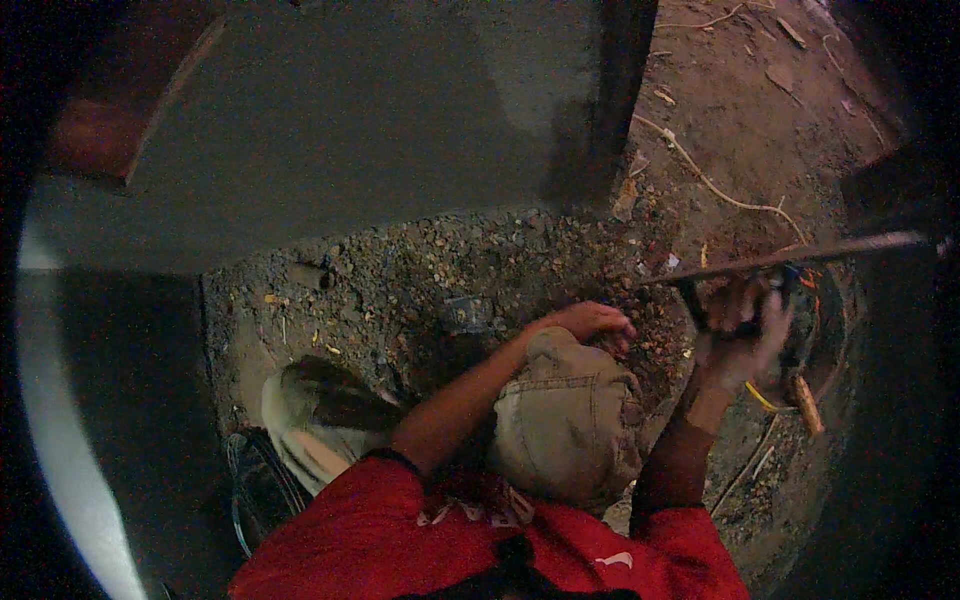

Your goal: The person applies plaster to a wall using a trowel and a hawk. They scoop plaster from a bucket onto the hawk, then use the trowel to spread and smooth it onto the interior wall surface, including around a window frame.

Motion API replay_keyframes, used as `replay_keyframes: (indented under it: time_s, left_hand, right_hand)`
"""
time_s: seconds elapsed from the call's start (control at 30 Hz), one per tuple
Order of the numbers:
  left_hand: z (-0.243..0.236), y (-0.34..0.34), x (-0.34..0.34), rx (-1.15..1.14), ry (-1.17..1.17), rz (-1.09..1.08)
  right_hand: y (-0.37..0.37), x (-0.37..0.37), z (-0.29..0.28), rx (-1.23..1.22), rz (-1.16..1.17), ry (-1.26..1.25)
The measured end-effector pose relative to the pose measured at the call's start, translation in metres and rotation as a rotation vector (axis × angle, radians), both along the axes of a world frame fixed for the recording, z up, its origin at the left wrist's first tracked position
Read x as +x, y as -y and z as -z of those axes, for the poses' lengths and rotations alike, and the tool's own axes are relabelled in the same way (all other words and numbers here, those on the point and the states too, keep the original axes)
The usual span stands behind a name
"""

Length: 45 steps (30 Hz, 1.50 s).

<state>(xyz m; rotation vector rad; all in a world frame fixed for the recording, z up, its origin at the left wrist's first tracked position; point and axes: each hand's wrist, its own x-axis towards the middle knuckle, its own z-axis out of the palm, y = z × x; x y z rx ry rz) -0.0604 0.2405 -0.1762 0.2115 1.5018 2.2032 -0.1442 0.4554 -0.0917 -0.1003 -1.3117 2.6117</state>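
The right hand (742, 330) grasps a long tool (800, 256) at three o'clock, so the step looks like handling it, the next move calling for steady control, while the left hand (598, 322), past the five-o'clock knee (570, 420), has unclear closure.

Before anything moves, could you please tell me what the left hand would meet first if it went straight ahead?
The left hand points rightward across the gravel, so probably the right hand or its wrist; depth is unclear, and it might pass over or under.
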Motion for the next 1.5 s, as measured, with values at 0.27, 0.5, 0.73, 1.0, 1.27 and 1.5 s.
replay_keyframes:
  time_s: [0.27,0.5,0.73,1.0,1.27,1.5]
  left_hand:
    - [-0.047,0.018,-0.044,-0.013,0.275,0.167]
    - [-0.086,-0.03,-0.021,0.243,-0.149,0.21]
    - [-0.072,-0.017,-0.017,0.26,0.174,0.457]
    - [-0.106,0.052,-0.031,-1.194,-0.7,0.227]
    - [0.038,0.041,-0.038,-0.035,0.175,-0.25]
    - [0.058,0.06,-0.049,-0.051,0.161,-0.206]
  right_hand:
    - [0.021,-0.012,-0.011,-0.443,-0.429,-0.053]
    - [0.036,0.083,-0.016,-0.022,-0.262,0.278]
    - [0.034,0.099,-0.072,0.611,-0.343,0.24]
    - [-0.145,0.082,-0.08,2.416,0.043,0.36]
    - [-0.204,0.05,-0.061,2.536,-0.519,0.68]
    - [-0.191,0.045,-0.158,2.502,-0.296,0.547]
